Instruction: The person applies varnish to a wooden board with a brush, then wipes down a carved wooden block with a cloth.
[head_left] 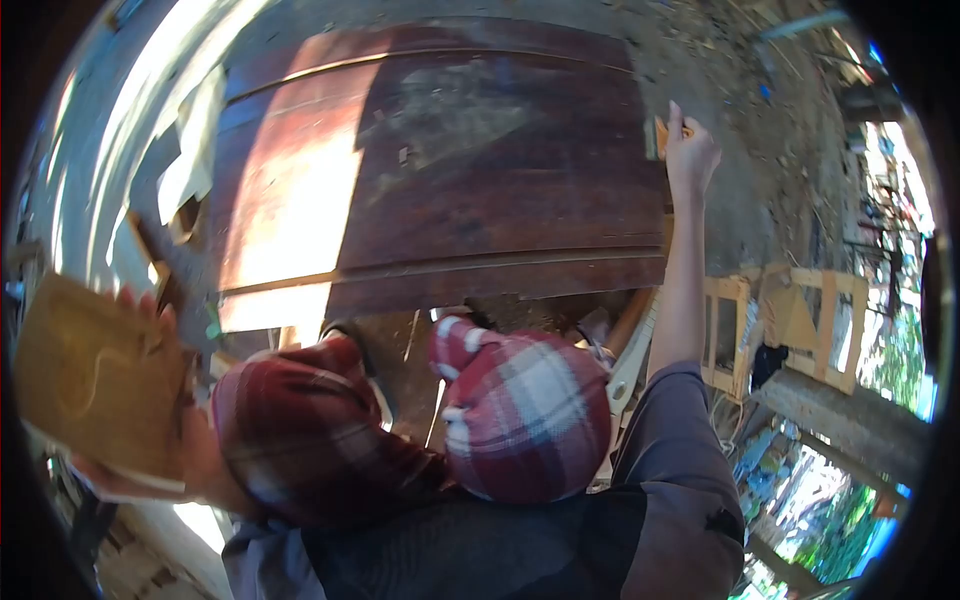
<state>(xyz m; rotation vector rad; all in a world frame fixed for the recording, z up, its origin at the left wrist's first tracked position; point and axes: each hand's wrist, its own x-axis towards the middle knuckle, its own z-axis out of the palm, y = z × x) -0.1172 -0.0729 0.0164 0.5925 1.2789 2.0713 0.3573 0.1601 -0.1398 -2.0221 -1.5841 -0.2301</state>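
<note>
A wide dark reddish-brown wooden panel (500, 190) with two lengthwise grooves lies in front of me, dusty in places and crossed by a bright strip of sunlight. At the lower left, close to the camera, my left hand (165, 320) grips a flat, brown, rectangular piece (95, 375) with a curved mark on its face; fingertips show along its upper edge. My right arm reaches out to the panel's right edge. There my right hand (692, 158) is closed, thumb up, around a small orange-brown piece (660, 137), mostly hidden by the fingers.
My plaid-covered knees (530, 415) are bent close to the panel's near edge. Light wooden frames (790, 320) stand at the right, above a thick beam (850, 420). Pale sheet scraps (190, 160) lie at the left. Wood debris covers the floor (760, 150) at the upper right.
</note>
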